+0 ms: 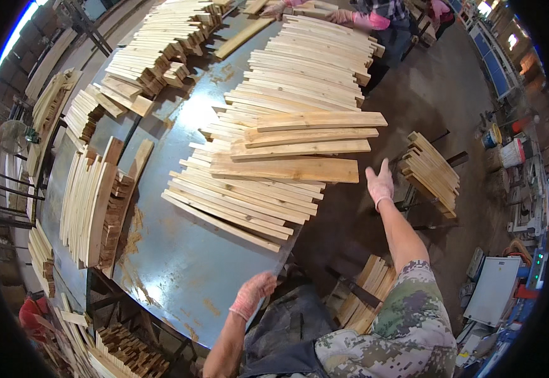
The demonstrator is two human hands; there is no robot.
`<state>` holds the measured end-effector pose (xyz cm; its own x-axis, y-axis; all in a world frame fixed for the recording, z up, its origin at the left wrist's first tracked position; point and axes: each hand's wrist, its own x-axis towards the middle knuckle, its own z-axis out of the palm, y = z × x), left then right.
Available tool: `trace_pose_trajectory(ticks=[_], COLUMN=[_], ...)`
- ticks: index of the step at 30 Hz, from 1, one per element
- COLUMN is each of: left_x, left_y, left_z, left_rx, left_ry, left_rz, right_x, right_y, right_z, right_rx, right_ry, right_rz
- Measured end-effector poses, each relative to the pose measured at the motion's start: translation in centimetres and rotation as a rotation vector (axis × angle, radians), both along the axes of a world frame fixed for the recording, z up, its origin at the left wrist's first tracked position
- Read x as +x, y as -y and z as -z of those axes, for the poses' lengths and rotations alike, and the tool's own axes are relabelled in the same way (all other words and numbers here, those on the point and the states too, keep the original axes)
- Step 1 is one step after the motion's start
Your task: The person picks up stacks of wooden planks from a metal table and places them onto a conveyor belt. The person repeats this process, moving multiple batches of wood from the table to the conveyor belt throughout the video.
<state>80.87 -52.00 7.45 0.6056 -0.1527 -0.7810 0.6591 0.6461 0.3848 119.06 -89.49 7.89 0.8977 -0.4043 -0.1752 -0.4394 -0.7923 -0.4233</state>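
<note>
My left hand [255,293], in a pinkish work glove, is loosely curled beside the near edge of the metal-topped table [180,258]. Nothing shows in its fingers. My right hand [380,184], gloved the same way, reaches out past the table's right side with thumb and fingers apart, holding nothing. Left of it, several wider wooden boards [287,167] lie crosswise on a long row of narrow wooden strips [243,208]. The boards' right ends overhang the row, a small gap away from my right fingertips.
More stacked strips [89,201] stand on the table's left part, and others [161,50] lie farther back. Strips rest on a stand [430,173] at right and beside my right leg [366,290]. Across the table, another person's gloved hands [344,17] are at the strips.
</note>
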Motion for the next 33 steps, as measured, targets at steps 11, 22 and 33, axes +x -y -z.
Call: trace_pose_trajectory(ticks=[11, 22, 33], left_x=[28.5, 36.1, 38.6], left_y=[4.0, 5.8, 8.8], left_z=[2.1, 3.3, 0.8], left_rx=[-0.490, -0.410, -0.317], left_ry=[0.153, 0.019, -0.175], left_rz=[-0.379, -0.487, -0.785], right_x=[19.9, 19.1, 17.6], right_y=[6.1, 4.9, -7.1], right_z=[3.9, 5.7, -5.5], right_rx=[0.391, 0.937, -0.215], right_ry=[0.301, 0.190, -0.073], right_rz=[-0.022, 0.015, -0.870])
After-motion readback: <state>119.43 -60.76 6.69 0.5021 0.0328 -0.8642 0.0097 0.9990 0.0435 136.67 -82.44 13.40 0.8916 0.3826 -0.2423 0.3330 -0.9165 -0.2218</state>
